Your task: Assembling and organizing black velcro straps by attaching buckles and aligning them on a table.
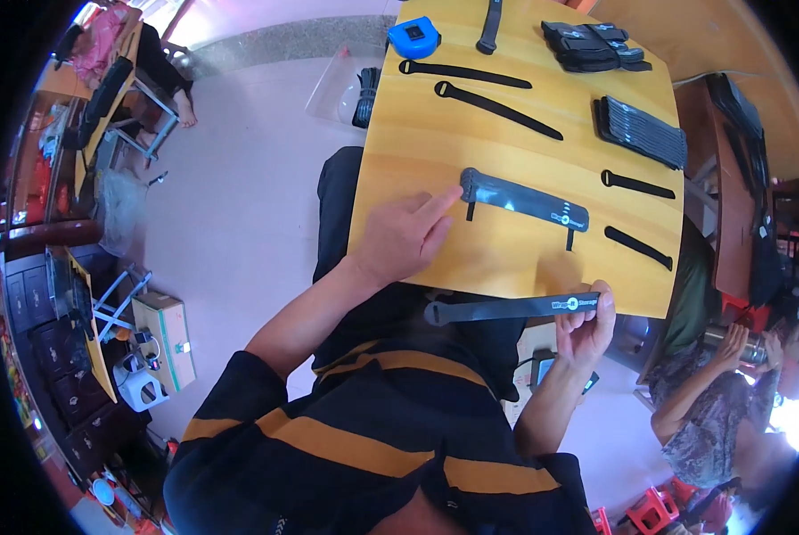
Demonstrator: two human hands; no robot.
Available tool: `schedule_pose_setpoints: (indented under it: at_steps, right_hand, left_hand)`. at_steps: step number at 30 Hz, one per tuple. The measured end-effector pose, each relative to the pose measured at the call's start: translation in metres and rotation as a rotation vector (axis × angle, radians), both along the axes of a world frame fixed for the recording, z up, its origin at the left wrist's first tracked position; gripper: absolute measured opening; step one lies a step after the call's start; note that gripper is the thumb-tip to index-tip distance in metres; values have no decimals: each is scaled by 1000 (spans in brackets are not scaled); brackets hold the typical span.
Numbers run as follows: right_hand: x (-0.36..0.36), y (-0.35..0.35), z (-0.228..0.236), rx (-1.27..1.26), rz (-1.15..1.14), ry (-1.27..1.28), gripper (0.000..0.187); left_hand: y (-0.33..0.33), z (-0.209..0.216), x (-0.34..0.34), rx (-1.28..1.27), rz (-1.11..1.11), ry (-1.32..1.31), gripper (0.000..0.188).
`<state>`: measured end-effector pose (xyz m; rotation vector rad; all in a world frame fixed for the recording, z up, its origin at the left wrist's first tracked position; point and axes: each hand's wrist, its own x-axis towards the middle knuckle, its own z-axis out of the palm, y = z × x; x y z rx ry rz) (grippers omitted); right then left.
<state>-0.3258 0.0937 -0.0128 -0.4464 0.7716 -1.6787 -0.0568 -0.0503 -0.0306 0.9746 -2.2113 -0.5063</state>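
Observation:
A stack of dark grey storage straps (528,201) lies on the table in front of me, its rounded end toward my left hand (403,234). With the index finger stretched out, my left hand touches or nearly touches that end and holds nothing. My right hand (585,332) pinches the right end of another grey storage strap (497,309) between thumb and fingers. This strap stretches leftward in the air along the table's near edge. Two short black strips stick out from under the stack.
On the yellow table (399,152) lie several thin black straps (499,110), a blue tape measure (414,37), a ribbed strap bundle (642,131) and a folded bundle (594,47). A person (716,392) sits at the right holding a metal container; another person sits far left.

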Motion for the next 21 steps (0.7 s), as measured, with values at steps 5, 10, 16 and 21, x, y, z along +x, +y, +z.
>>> schedule_pose_setpoints:
  at_steps: [5, 10, 16, 21]
  right_hand:
    - [14, -40, 1, 31, 103, 66, 37]
    - [23, -70, -5, -49, 224, 116, 38]
    - [24, -86, -17, -43, 289, 120, 39]
    - [19, -92, -20, -49, 311, 124, 40]
  left_hand:
    - [-3, -3, -3, 108, 0, -64, 42]
    - [-11, 3, -7, 210, -14, -166, 46]
    - [-15, 3, -8, 258, -40, -237, 44]
    - [-17, 6, -9, 276, -25, -199, 46]
